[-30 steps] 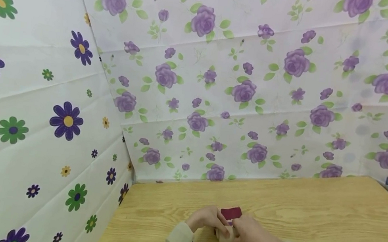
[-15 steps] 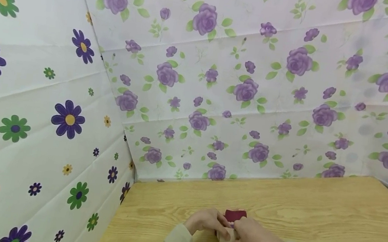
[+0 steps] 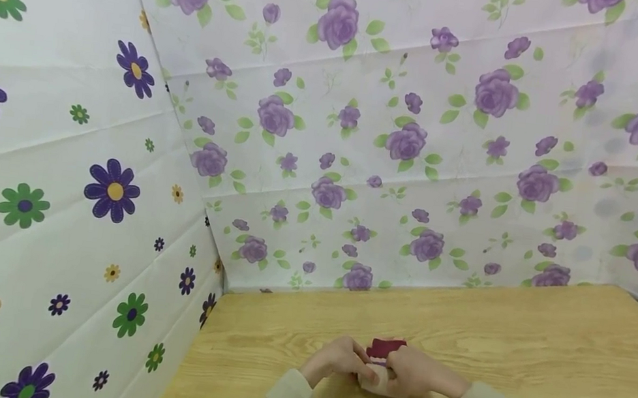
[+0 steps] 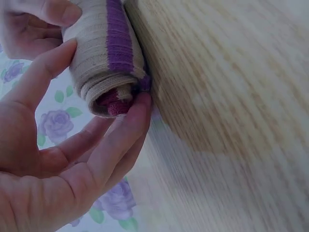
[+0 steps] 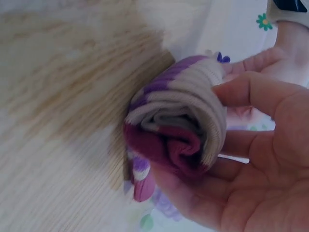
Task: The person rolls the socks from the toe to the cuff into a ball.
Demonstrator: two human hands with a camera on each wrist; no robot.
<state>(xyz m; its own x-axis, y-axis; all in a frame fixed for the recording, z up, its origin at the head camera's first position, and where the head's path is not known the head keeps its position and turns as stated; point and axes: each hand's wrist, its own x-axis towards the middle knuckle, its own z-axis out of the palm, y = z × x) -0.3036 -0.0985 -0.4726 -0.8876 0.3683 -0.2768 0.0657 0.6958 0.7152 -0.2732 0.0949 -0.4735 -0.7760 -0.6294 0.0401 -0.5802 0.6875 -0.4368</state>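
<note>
At the lower centre of the head view, the left hand (image 3: 336,358) and right hand (image 3: 411,374) both clamp a rolled beige knitted sock with purple stripes and maroon end (image 3: 379,363) against the light wooden bench (image 3: 515,339), keeping the roll tight. Compared with a second ago, less maroon shows above the fingers.

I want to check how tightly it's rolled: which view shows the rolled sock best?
The right wrist view: the rolled sock shows its open end, maroon core inside beige. The left wrist view shows the other end, the head view a small scrap between both hands.
</note>
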